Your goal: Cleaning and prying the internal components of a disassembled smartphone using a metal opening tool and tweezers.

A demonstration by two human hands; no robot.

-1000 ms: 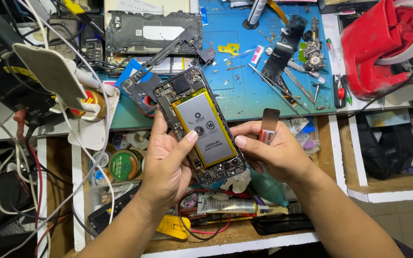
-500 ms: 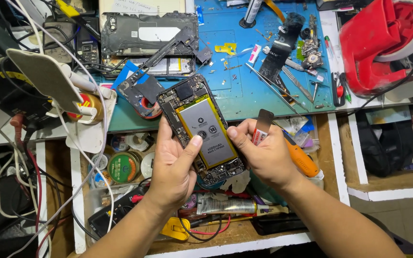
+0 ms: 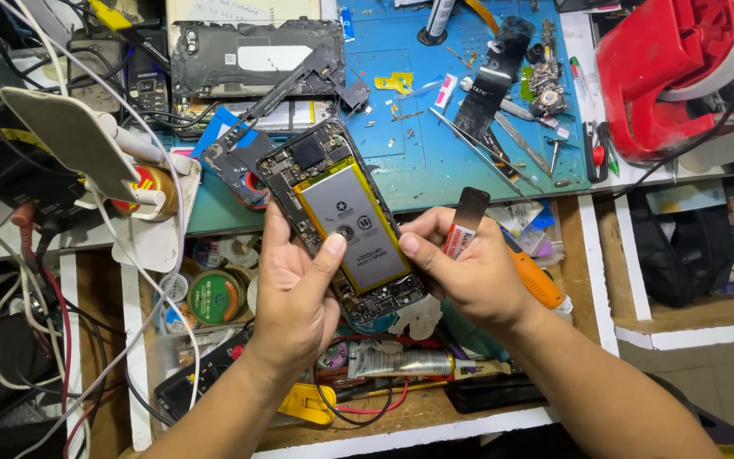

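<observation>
Between both hands point(image 3: 295, 293), grey-labelled phone battery point(image 3: 357, 228)

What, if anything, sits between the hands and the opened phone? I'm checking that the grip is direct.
Nothing visible does. The left hand grips the opened phone directly, thumb on the battery. The right hand touches its right edge with the thumb, holding a thin flat pry tool clear of the phone.

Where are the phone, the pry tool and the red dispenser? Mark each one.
phone point(image 3: 354, 225), head view, on its grey battery.
pry tool point(image 3: 465, 223), head view, on the flat blade above the right hand's fingers.
red dispenser point(image 3: 669, 72), head view, on its red body.
</observation>
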